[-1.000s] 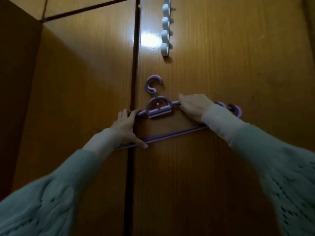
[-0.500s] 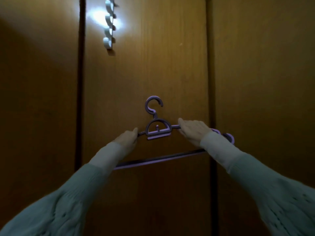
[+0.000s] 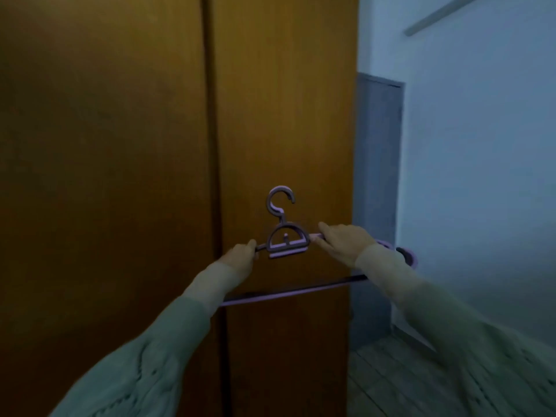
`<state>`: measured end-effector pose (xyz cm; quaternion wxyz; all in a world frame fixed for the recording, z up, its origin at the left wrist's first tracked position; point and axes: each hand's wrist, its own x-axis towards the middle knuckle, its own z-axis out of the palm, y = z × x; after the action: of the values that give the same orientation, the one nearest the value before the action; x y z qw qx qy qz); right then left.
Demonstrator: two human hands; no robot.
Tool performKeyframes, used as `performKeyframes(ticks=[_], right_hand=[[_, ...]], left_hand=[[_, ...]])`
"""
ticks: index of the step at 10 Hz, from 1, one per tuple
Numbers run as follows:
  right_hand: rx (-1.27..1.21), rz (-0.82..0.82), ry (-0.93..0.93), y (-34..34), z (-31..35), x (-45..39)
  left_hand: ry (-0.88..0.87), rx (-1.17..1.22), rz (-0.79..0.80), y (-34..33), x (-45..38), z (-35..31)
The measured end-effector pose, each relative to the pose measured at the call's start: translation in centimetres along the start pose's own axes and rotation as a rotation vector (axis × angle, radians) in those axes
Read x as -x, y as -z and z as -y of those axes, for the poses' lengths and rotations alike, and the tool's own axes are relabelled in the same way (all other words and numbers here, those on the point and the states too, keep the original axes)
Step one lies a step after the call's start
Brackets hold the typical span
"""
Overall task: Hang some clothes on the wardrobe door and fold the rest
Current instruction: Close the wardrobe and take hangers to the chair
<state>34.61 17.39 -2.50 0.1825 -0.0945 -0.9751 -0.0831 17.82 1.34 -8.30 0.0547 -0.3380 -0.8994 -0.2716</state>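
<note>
The scene is dim and soft all over, with motion blur smearing the knitted sleeves [image 3: 156, 368] near the bottom edge. The wardrobe door [image 3: 126, 145] falls into deep brown shadow leftward, while the wall [image 3: 481, 145] reads cool, pale blue-grey.

Purple plastic on the hanger [image 3: 287, 242], paler lilac along its lower bar. Warm orange-brown wood with faint grain on the wardrobe door [image 3: 285, 100]. Pale grey-green knit with an open lacy pattern on the sleeves [image 3: 496, 365], cream cuffs beneath. Bluish white on the wall [image 3: 481, 145]. Dull grey on the narrow panel [image 3: 377, 176]. Possibly grey plank lines on the floor [image 3: 391, 386], blurred.
</note>
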Motion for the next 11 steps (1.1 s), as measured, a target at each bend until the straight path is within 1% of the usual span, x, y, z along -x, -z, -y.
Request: performKeyframes(ticks=[1, 2, 3, 4, 5, 7, 8, 9, 10, 11], right_hand=[[-0.019, 0.096, -0.137, -1.5, -4.3, 4.8], [0.005, 0.156, -0.279, -2.3, -8.0, 9.2], [0.044, 0.196, -0.374, -3.0, -11.0, 13.0], [0.074, 0.235, -0.446, -3.9, -13.5, 16.2], [0.118, 0.274, -0.523, -5.0, -15.8, 19.0], [0.275, 0.389, -0.687, -7.2, -19.8, 24.4], [0.339, 0.438, -0.772, -8.2, -21.7, 27.3], [0.402, 0.460, -0.839, -9.2, -23.4, 29.9], [0.436, 0.475, -0.900, -10.3, -25.0, 32.3], [0.464, 0.525, -0.941, -11.9, -26.8, 34.3]], left_hand=[[-0.061, 0.137, 0.111, -4.2, 0.6, -4.2], [-0.152, 0.071, 0.246, -10.5, 1.5, -8.8], [-0.280, 0.028, 0.357, -13.7, 2.2, -12.0], [-0.407, 0.079, 0.465, -17.8, 3.3, -15.5], [-0.424, 0.206, 0.539, -21.1, 3.2, -18.5], [-0.322, 0.500, 0.597, -26.5, 2.5, -24.1], [-0.346, 0.587, 0.696, -29.0, 3.5, -27.1], [-0.409, 0.621, 0.788, -31.4, 5.2, -30.0], [-0.485, 0.658, 0.839, -33.5, 7.1, -32.3], [-0.557, 0.693, 0.884, -35.7, 8.8, -34.2]])
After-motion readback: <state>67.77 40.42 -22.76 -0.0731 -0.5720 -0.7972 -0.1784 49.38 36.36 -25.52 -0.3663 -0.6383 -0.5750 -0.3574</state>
